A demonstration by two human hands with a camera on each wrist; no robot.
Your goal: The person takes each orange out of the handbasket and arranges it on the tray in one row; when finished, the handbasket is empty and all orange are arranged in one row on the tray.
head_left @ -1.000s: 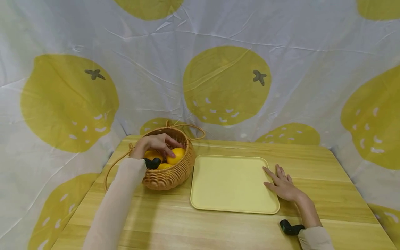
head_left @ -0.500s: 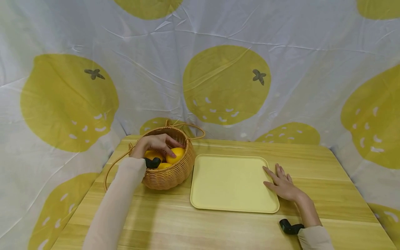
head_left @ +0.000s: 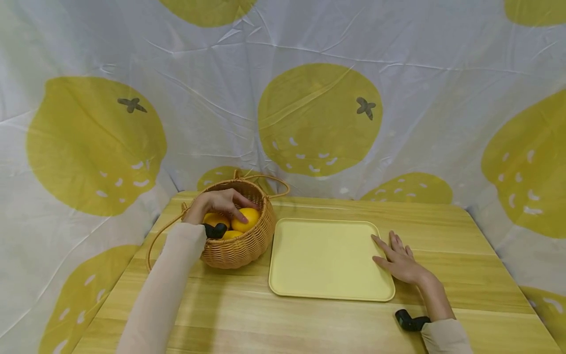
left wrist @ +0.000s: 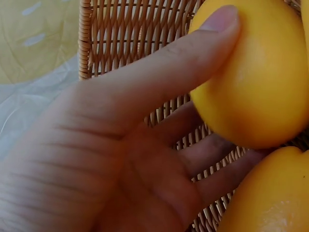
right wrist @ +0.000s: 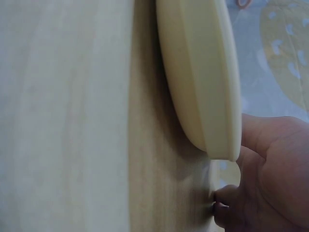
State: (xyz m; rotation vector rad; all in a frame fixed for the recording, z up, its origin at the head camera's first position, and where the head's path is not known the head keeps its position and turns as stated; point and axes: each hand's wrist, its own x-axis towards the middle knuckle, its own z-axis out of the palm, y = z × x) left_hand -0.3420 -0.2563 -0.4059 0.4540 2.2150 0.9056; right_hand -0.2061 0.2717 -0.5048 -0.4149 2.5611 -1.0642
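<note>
A round wicker basket (head_left: 236, 253) stands at the back left of the table with several smooth yellow-orange fruits in it. My left hand (head_left: 218, 202) reaches inside and grips one oval yellow-orange fruit (head_left: 245, 220). In the left wrist view the thumb lies over this fruit (left wrist: 260, 87) while the other fingers reach beneath it, their tips partly hidden. Another fruit (left wrist: 270, 198) sits close below. My right hand (head_left: 403, 263) is spread at the right edge of a pale yellow tray (head_left: 327, 260), its thumb and forefinger at the rim.
The wooden table (head_left: 345, 324) carries the basket and tray side by side. One looped basket handle (head_left: 283, 184) sticks out to the right, the other (head_left: 152, 246) hangs to the left. A lemon-print cloth (head_left: 212, 98) hangs around the table's back and sides.
The gripped fruit has shifted slightly left in the basket, toward my left palm. My right hand, the tray and the basket have stayed in place.
</note>
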